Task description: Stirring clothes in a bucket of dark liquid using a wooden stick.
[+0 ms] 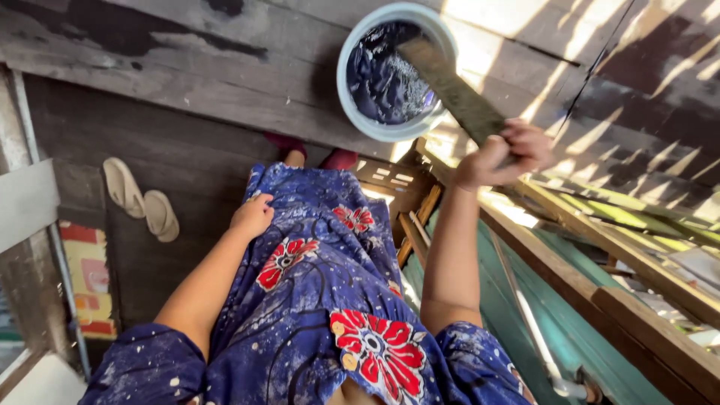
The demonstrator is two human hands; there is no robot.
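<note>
nearest the lens, at the bottom centre of the frame: my blue dress (322,315), printed with red flowers, filling the lower middle. my left hand (252,216) rests against the dress at centre left, fingers curled in loosely, holding nothing that i can see. my right hand (504,152) is raised at right of centre, fingers closed tight round a flat wooden paddle (450,86). the paddle runs diagonally up and left from my grip, and its far end sits inside a round pale-rimmed basin (358,90) at the top centre. the basin holds a dark blue liquid (382,82); how deep the paddle goes into it i cannot tell. the basin stands on weathered wooden floorboards (187,67). a pair of pale sandals (141,197) lies on the boards at the left. a wooden frame (622,285) with green parts crosses the lower right, well lit by sun. the tips of two dark red shoes (339,158) show just above the dress hem.
</note>
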